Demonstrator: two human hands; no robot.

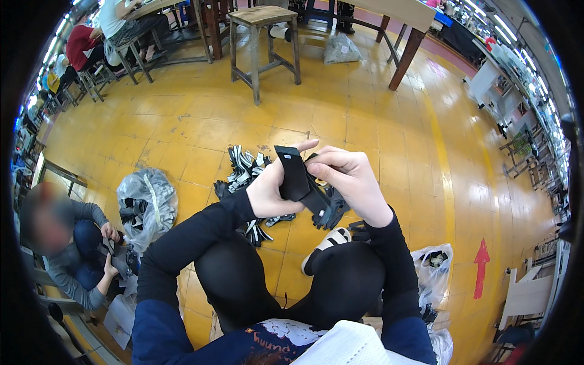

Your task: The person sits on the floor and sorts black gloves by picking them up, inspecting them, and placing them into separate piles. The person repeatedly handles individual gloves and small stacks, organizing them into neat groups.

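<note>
In front of my knees, my left hand (267, 190) is closed around a stack of flat black fabric strips (294, 173). One strip stands up with a small white label near its top end. My right hand (354, 177) pinches the edge of the black pieces between thumb and fingers, on the right side of the stack. Below both hands, a loose pile of black-and-white strips (242, 167) lies on the floor, partly covered by my left hand. More dark strips (331, 213) lie under my right hand.
A clear plastic bag (148, 204) of dark pieces stands at left, near a seated co-worker (85, 243) handling grey pieces. Another bag (433, 267) sits by my right leg. Ahead are a wooden stool (261, 17), a table (401, 13) and a plastic bag (342, 48) on yellow tiles.
</note>
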